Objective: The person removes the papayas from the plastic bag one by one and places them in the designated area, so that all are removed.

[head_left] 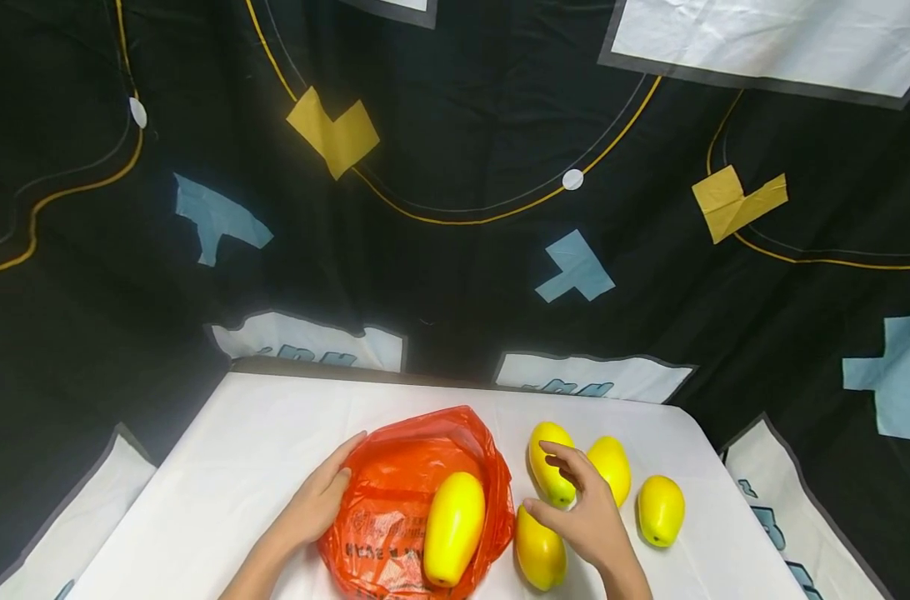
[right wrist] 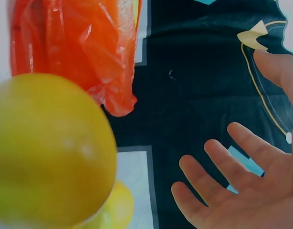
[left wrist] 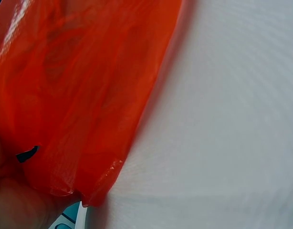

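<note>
A red plastic bag (head_left: 383, 475) stands on the white table with its mouth open toward me. My left hand (head_left: 316, 500) holds the bag's left rim, thumb on the near side and fingers partly hidden by the plastic. One yellow mango (head_left: 455, 529) lies inside the bag, at its right side. To the bag's right, my right hand (head_left: 586, 508) hovers over loose mangoes, its fingers spread and slightly bent, with nothing in its grasp. The nearest mango (head_left: 541, 554) lies below the thumb; another mango (head_left: 551, 467) is partly covered by the fingers.
Two more mangoes, one behind the right hand (head_left: 611, 467) and one farther right (head_left: 661, 510), lie on the white tabletop (head_left: 275, 433). A dark printed cloth (head_left: 455, 283) hangs behind the table's far edge.
</note>
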